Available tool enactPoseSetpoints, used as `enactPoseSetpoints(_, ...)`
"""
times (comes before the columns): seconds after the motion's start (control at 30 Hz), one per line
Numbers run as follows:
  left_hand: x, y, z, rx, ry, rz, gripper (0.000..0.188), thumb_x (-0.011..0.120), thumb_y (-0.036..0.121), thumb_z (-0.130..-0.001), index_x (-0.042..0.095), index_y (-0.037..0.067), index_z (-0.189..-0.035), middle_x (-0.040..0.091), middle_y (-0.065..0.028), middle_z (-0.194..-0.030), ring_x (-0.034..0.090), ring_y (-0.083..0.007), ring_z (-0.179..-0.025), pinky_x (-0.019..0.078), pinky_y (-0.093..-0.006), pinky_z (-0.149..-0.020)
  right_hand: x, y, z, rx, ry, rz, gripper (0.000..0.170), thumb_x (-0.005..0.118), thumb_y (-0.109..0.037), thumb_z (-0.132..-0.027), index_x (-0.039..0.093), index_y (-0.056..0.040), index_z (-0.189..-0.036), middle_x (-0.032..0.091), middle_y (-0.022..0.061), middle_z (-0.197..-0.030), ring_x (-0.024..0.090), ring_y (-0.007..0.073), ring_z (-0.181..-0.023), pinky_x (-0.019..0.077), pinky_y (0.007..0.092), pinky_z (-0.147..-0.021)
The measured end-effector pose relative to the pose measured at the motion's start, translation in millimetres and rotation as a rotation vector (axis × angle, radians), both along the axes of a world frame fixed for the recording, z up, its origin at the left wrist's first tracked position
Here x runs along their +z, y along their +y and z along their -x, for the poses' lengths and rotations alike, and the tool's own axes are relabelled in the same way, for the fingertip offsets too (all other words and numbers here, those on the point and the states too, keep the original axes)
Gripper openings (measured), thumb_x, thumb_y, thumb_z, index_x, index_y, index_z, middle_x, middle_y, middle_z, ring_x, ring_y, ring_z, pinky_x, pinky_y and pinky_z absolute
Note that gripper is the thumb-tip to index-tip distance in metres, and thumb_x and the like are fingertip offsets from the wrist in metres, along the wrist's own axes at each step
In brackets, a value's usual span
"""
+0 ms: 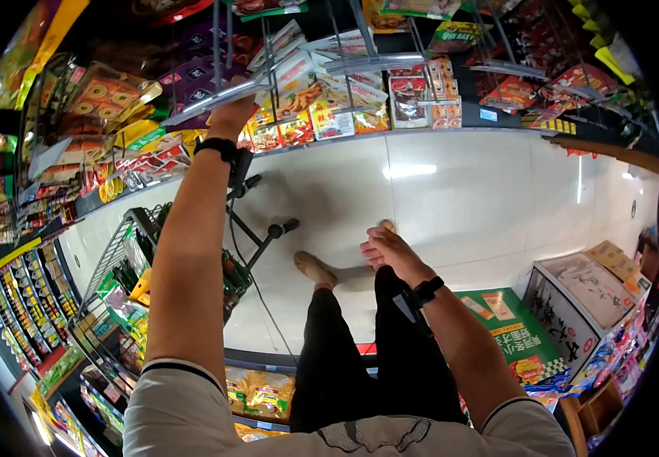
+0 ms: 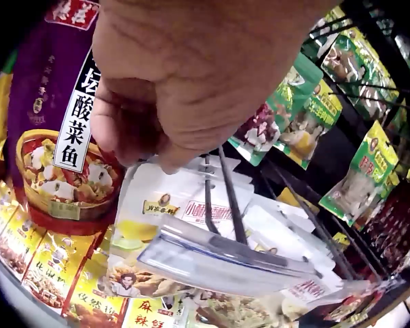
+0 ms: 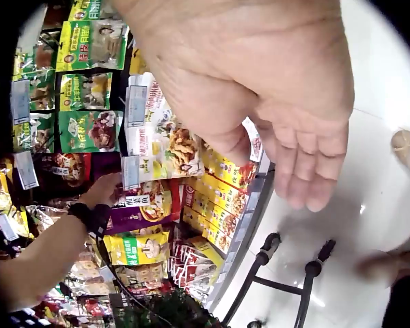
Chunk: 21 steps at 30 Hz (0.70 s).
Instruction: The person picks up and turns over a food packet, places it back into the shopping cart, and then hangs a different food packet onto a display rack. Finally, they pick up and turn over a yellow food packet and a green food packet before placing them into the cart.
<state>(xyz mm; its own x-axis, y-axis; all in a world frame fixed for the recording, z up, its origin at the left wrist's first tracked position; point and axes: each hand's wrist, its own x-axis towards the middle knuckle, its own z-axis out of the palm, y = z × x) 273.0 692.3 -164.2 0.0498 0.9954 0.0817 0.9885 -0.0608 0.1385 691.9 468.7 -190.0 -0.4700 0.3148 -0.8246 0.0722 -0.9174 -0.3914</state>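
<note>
My left hand [image 2: 184, 89] reaches into the hanging display, fingers curled, and pinches the top edge of a white seasoning packet [image 2: 143, 205]. More white packets hang behind it on the same hook, and a clear price-tag holder [image 2: 219, 260] crosses in front of them. A purple pickled-fish seasoning packet [image 2: 55, 137] hangs just left of that hand. In the head view the left hand [image 1: 232, 118] is partly covered by the price-tag rail. My right hand [image 3: 294, 123] hangs over the floor with fingers extended and holds nothing; in the head view this hand [image 1: 396, 253] is in front of my body.
A wire shopping cart [image 1: 120, 259] with packaged goods stands at the left, its black wheeled legs [image 3: 280, 283] on the floor. Small yellow packets [image 1: 295, 131] line the lower shelf. A green box [image 1: 508, 327] and a white carton [image 1: 581, 297] sit at the right.
</note>
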Motion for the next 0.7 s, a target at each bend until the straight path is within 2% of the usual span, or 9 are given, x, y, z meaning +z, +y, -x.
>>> enactPoseSetpoints(0.03, -11, -6, 7, 0.076, -0.074, 0.026, 0.026, 0.055, 0.027, -0.092, 0.055, 0.004, -0.104, 0.065, -0.0234, -0.091, 0.063, -0.0443, -0.087, 0.0491, -0.0512, -0.075, 6, 2, -1, 0.023, 0.004, -0.022, 0.044, 0.054, -0.035, -0.098, 0.048, -0.0054, -0.13, 0.063, 0.0142, -0.113, 0.064, 0.0236, -0.101, 0.0528, 0.0368, -0.084)
enactPoseSetpoints(0.07, -42, -12, 25, 0.083, 0.125, 0.078, 0.025, 0.056, 0.028, -0.093, 0.055, 0.006, -0.105, 0.065, -0.0232, -0.092, 0.064, -0.0423, -0.084, 0.0503, -0.0494, -0.07, 16, 3, 0, 0.048, 0.009, -0.042, 0.044, 0.052, -0.036, -0.1, 0.048, -0.0046, -0.13, 0.063, 0.015, -0.114, 0.063, 0.0238, -0.101, 0.0527, 0.0364, -0.084)
enactPoseSetpoints(0.13, 28, -51, -25, 0.278, -0.358, 0.035, 0.024, 0.056, 0.027, -0.093, 0.056, 0.007, -0.107, 0.065, -0.0213, -0.089, 0.065, -0.0392, -0.081, 0.0513, -0.0467, -0.067, 33, 7, -3, 0.054, 0.049, -0.03, 0.042, 0.052, -0.035, -0.1, 0.049, -0.0039, -0.128, 0.063, 0.014, -0.113, 0.064, 0.0227, -0.1, 0.053, 0.0358, -0.083)
enactPoseSetpoints(0.2, 15, -101, -52, 0.406, -0.448, -0.111, 0.028, 0.057, 0.028, -0.092, 0.058, 0.009, -0.112, 0.065, -0.0219, -0.097, 0.063, -0.0421, -0.09, 0.0516, -0.0507, -0.072, 55, 13, -4, 0.067, 0.072, -0.054, 0.04, 0.053, -0.034, -0.099, 0.051, -0.0035, -0.125, 0.064, 0.0132, -0.111, 0.064, 0.0218, -0.098, 0.0534, 0.0353, -0.082)
enactPoseSetpoints(0.33, 103, -214, -143, 0.435, -0.649, 0.221, 0.032, 0.059, 0.029, -0.092, 0.058, 0.009, -0.117, 0.066, -0.0208, -0.098, 0.063, -0.0412, -0.091, 0.0511, -0.049, -0.077, 99, 20, -2, 0.163, 0.094, -0.125, 0.031, 0.052, -0.029, -0.1, 0.057, -0.0033, -0.117, 0.066, 0.0117, -0.104, 0.066, 0.0213, -0.092, 0.055, 0.0348, -0.079)
enactPoseSetpoints(0.43, 130, -294, -170, 0.435, -0.733, 0.347, 0.031, 0.06, 0.028, -0.092, 0.06, 0.008, -0.115, 0.066, -0.0195, -0.099, 0.064, -0.0391, -0.092, 0.0507, -0.0456, -0.08, 133, 24, 8, 0.224, 0.075, -0.172, 0.028, 0.054, -0.023, -0.099, 0.057, -0.0026, -0.118, 0.067, 0.0134, -0.102, 0.067, 0.0217, -0.088, 0.0556, 0.0321, -0.075)
enactPoseSetpoints(0.5, 157, -333, -177, 0.567, -0.718, 0.411, 0.029, 0.062, 0.026, -0.093, 0.061, 0.009, -0.116, 0.067, -0.0175, -0.098, 0.066, -0.0343, -0.092, 0.0508, -0.0417, -0.079, 152, 24, 17, 0.274, 0.069, -0.193, 0.029, 0.053, -0.024, -0.1, 0.057, -0.0014, -0.118, 0.067, 0.0154, -0.105, 0.069, 0.0232, -0.088, 0.0561, 0.0332, -0.077)
enactPoseSetpoints(0.6, 181, -388, -164, 0.668, -0.817, 0.207, 0.031, 0.062, 0.026, -0.093, 0.06, 0.007, -0.117, 0.066, -0.0183, -0.1, 0.065, -0.0357, -0.093, 0.0508, -0.0417, -0.079, 182, 20, 39, 0.345, 0.054, -0.228, 0.029, 0.054, -0.025, -0.1, 0.057, -0.0016, -0.118, 0.067, 0.0165, -0.107, 0.068, 0.0236, -0.088, 0.056, 0.033, -0.078)
enactPoseSetpoints(0.7, 199, -431, -120, 0.727, -0.816, 0.088, 0.027, 0.06, 0.021, -0.096, 0.059, 0.002, -0.115, 0.066, -0.0137, -0.092, 0.067, -0.0245, -0.082, 0.0521, -0.0354, -0.072, 202, 5, 65, 0.433, 0.068, -0.273, 0.031, 0.053, -0.025, -0.099, 0.056, -0.0017, -0.12, 0.066, 0.0159, -0.107, 0.067, 0.0229, -0.091, 0.0549, 0.0334, -0.08)
